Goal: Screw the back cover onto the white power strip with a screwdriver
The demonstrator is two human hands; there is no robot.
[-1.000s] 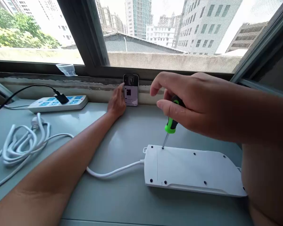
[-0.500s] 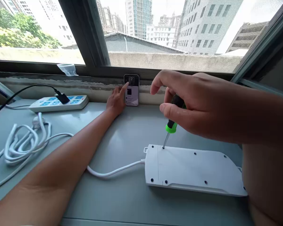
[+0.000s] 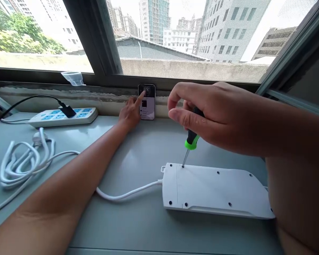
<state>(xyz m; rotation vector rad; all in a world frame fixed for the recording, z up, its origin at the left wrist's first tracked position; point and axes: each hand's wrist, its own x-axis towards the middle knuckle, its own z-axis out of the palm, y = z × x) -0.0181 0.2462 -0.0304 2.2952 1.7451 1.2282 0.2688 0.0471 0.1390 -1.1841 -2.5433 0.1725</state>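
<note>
My right hand (image 3: 202,109) is wrapped round the black and green handle of a screwdriver (image 3: 191,143). Its tip stands in a screw hole near the far left of a white power strip (image 3: 204,187), which lies underside up on the desk. Several dark screw holes dot this underside, and a white cord leaves its left end. Farther back, my left hand (image 3: 129,112) reaches to a phone (image 3: 148,110) leaning upright against the wall below the window. The stretched index finger touches or nearly touches the lit screen; the other fingers are partly bent and hold nothing.
At the back left is a second power strip (image 3: 63,120) with blue sockets and a black plug (image 3: 67,110). A coiled white cord (image 3: 23,166) lies on the grey desk (image 3: 127,226) at left. A clear plastic cup (image 3: 73,78) rests on the window ledge.
My right thumb and index finger have come closer together round the screwdriver handle. The tip stays in the same hole. My left finger remains at the phone; the view has shifted slightly.
</note>
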